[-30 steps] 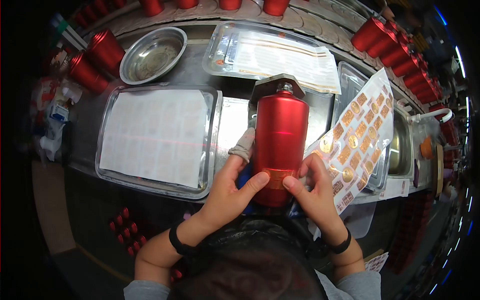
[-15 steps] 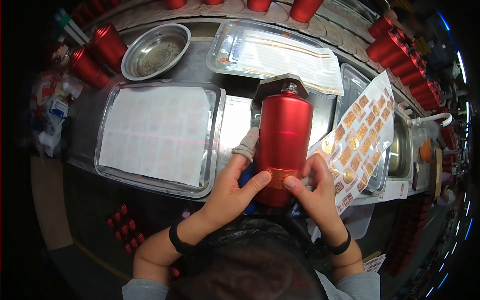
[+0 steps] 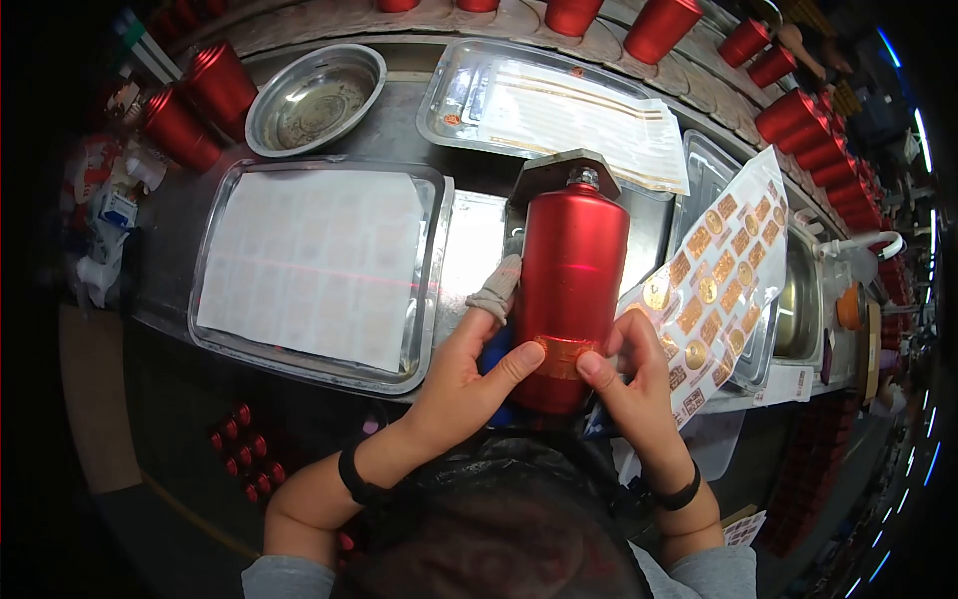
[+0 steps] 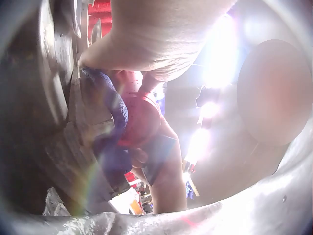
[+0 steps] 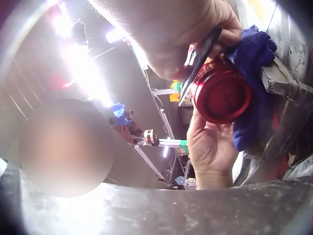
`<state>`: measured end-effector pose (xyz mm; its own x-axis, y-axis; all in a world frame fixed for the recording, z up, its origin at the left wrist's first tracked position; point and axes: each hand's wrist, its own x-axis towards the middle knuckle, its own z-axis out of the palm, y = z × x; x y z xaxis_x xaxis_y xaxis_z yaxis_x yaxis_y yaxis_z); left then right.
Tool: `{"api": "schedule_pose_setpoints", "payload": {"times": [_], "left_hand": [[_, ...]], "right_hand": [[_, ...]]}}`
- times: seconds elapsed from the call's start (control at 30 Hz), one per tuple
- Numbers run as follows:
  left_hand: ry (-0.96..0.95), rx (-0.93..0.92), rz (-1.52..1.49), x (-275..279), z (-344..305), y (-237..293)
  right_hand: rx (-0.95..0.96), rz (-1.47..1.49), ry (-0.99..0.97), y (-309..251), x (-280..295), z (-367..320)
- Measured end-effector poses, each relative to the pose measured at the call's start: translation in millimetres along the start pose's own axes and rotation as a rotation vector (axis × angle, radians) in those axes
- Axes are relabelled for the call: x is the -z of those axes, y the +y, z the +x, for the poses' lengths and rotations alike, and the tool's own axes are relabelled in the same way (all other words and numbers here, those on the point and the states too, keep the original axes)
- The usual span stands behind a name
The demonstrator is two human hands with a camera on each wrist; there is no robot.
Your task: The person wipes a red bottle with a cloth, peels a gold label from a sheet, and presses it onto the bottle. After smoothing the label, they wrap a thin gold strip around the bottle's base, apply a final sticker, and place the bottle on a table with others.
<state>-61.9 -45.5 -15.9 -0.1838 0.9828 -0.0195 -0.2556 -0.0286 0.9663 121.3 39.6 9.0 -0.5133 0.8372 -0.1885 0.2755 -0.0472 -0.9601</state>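
Observation:
A glossy red bottle [image 3: 574,270] lies with its neck pointing away from the body, against a dark angular rest [image 3: 571,165]. Across its lower part runs a gold label [image 3: 561,357]. The left hand [image 3: 464,384] grips the bottle's left side, thumb on the label's left end, a cloth cover on one finger. On the other side the right hand [image 3: 639,384] holds the bottle, its thumb at the label's right end. In the right wrist view the round bottle base [image 5: 224,98] shows beside a blue cloth [image 5: 254,54], with a dark flat object [image 5: 203,61] near the right hand.
At left a tray [image 3: 431,299] holds a white sheet [image 3: 309,265]; a metal bowl [image 3: 315,100] stands behind it. Another tray [image 3: 431,115] with printed strips lies at the back. A gold sticker sheet [image 3: 714,285] is on the right, near a sink [image 3: 795,299]. Red containers [image 3: 664,28] line the conveyor.
The red containers on the conveyor have shifted to the right. Both thumbs remain on the label, and the right thumb has moved slightly rightward. The head view has shifted a little.

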Motion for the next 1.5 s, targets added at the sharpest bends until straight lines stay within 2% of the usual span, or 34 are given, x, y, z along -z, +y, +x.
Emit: {"api": "schedule_pose_setpoints", "payload": {"times": [0.1, 0.27, 0.47, 0.67, 0.8, 1.0, 1.1, 1.5], "left_hand": [[0.002, -0.001, -0.012, 1, 0, -2], [0.022, 0.075, -0.136, 3, 1, 2], [0.073, 0.039, -0.075, -10, 3, 4], [0.094, 0.122, -0.061, -10, 1, 8], [0.064, 0.105, -0.058, -10, 3, 10], [0.038, 0.101, -0.031, -6, 2, 9], [0.03, 0.089, -0.001, -6, 0, 6], [0.049, 0.045, -0.02, -8, 0, 3]], "right_hand": [[0.034, -0.02, 0.004, 3, 0, 0], [0.008, 0.106, -0.014, 1, 0, 0], [-0.018, 0.133, -0.027, 4, 3, 1], [-0.021, 0.158, -0.028, 11, 3, 1], [-0.009, 0.158, -0.044, 11, 5, 1], [-0.046, 0.325, -0.084, 14, 10, 2], [0.008, 0.268, -0.08, 19, 8, 0], [-0.03, 0.242, -0.088, 15, 9, -1]]}}
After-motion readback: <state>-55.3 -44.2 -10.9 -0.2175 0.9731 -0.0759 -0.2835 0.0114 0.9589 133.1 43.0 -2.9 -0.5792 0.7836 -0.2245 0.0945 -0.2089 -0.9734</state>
